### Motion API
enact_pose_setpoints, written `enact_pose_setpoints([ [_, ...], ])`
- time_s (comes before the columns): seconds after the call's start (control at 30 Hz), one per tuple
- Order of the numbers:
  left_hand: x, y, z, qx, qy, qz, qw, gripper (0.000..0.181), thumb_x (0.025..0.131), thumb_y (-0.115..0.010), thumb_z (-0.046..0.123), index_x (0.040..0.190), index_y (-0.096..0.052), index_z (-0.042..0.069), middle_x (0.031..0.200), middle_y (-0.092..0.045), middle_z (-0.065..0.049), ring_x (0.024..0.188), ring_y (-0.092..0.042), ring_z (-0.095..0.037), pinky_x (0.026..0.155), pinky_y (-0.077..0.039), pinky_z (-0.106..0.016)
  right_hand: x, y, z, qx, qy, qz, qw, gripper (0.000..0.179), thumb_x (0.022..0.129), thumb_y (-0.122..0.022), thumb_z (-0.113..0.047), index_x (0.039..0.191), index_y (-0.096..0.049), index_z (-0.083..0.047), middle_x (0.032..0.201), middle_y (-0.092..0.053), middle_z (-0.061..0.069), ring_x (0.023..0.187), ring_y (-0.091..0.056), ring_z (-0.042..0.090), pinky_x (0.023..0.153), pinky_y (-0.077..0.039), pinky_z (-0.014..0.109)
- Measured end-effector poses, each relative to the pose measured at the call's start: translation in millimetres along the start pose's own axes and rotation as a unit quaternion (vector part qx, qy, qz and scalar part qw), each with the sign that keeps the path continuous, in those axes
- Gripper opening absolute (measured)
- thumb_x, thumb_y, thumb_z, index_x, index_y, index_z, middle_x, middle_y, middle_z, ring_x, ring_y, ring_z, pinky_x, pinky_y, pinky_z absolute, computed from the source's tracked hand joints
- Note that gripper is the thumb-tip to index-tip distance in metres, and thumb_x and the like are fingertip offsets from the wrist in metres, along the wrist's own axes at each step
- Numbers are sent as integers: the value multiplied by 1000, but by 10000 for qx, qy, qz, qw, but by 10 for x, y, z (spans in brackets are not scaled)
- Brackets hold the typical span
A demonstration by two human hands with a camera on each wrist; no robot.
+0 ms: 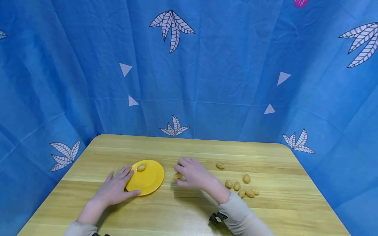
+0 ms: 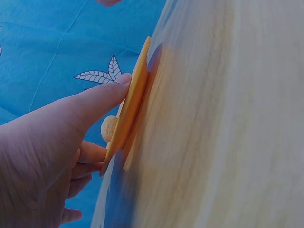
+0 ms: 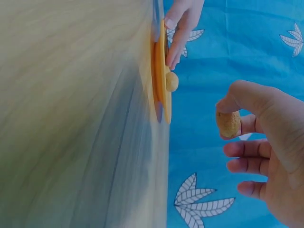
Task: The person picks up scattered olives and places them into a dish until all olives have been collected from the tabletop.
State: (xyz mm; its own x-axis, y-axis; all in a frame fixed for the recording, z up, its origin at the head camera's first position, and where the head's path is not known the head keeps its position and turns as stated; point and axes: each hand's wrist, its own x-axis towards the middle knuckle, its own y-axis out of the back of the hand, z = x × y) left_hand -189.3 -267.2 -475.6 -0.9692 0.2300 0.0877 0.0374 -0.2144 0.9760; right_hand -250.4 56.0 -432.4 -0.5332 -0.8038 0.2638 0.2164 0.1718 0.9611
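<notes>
The plate [image 1: 150,178] lies on the left half of the desk [image 1: 177,209], with one nut [image 1: 141,167] on it, toward its far left side. The left hand [image 1: 115,190] touches the plate at its left and near rim. Right of the plate, the right hand [image 1: 195,175] holds a second nut [image 1: 177,176] above the desk. Farther right lie six loose nuts [image 1: 249,193]; a lone nut [image 1: 220,166] sits behind and left of them. Behind the desk hangs a curtain [image 1: 224,65].
</notes>
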Motion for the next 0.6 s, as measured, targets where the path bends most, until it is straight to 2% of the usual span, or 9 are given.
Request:
enact_pose_setpoints([
  [0.13, 10, -12, -10, -28, 31, -28, 10000, 97, 80, -57, 74, 143, -46, 0, 153, -39, -20, 143, -33, -41, 113, -21, -69, 101, -19, -33, -68, 63, -102, 9999, 22, 86, -62, -39, 88, -50, -21, 91, -44, -6, 86, -40, 11, 75, -35, 24],
  [0.37, 16, -20, -24, 2, 35, -31, 10000, 98, 79, -56, 75, 143, -46, 1, 154, -39, -19, 144, -33, -40, 112, -21, -70, 257, -54, -102, 69, 318, 249, 9992, 21, 86, -64, -37, 87, -52, -21, 89, -44, -6, 82, -40, 10, 71, -31, 22],
  [0.6, 14, -2, -2, -15, 49, -75, 10000, 99, 79, -56, 76, 143, -47, 1, 153, -40, -20, 143, -34, -41, 112, -21, -70, 401, -30, -184, 167, 400, 247, 9988, 18, 89, -63, -37, 91, -55, -20, 90, -46, -6, 84, -42, 11, 70, -30, 22],
])
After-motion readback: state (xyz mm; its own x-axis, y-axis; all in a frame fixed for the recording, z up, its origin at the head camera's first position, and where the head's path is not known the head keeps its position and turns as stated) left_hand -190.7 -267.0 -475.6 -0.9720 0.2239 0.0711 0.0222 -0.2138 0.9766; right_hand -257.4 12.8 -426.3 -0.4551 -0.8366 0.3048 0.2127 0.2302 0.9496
